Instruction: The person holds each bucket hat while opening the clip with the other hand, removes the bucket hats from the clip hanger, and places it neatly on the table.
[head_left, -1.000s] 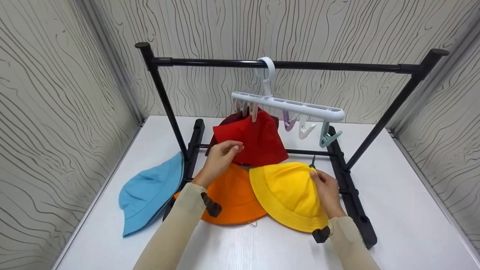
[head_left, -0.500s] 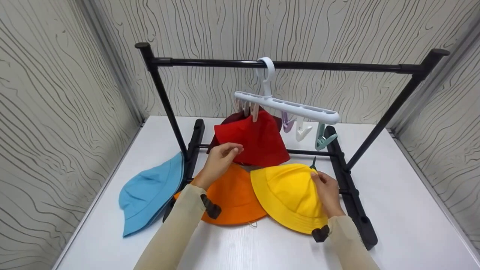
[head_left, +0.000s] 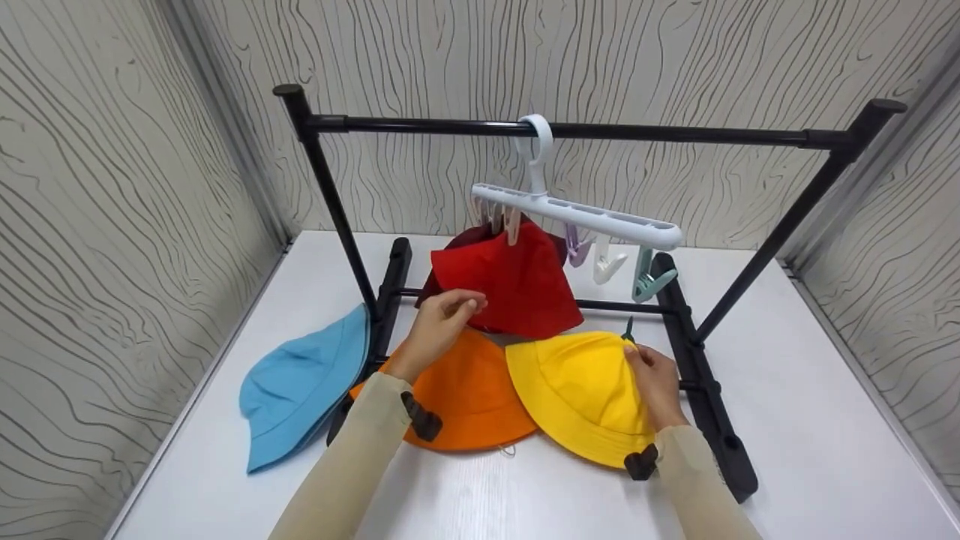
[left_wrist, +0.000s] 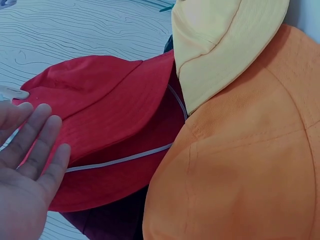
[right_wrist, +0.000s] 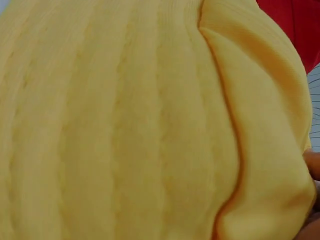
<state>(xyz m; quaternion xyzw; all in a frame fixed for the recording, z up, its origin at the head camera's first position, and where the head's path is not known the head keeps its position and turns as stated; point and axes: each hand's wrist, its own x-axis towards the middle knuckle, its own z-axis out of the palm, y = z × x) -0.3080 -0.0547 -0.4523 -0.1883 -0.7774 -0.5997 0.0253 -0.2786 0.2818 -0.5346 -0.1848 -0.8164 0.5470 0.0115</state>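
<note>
My right hand (head_left: pixel 656 379) pinches the crown of a yellow hat (head_left: pixel 581 386), which fills most of the right wrist view. A dark green tip shows just beyond those fingers. In front of a red hat (head_left: pixel 517 281), my left hand (head_left: pixel 439 326) is raised, its fingers loosely bent and holding nothing; the left wrist view shows the fingers (left_wrist: pixel 42 135) spread beside the red cloth (left_wrist: pixel 105 110). Pink clips hold the red hat to a white hanger (head_left: pixel 577 214). Purple, white and teal clips (head_left: pixel 652 277) hang at the hanger's right part.
A black rack (head_left: pixel 675 133) carries the hanger on its top bar. An orange hat (head_left: pixel 476 397) lies beneath my left wrist, beside the yellow one. A light blue hat (head_left: pixel 300 386) rests at the left against the rack's foot. Behind the red hat is a maroon hat (head_left: pixel 427 292).
The hanger's right end has swung slightly towards the left with its clips, and the red hat has shifted slightly right. My right hand keeps its pinch on the yellow hat, which sits slightly lower.
</note>
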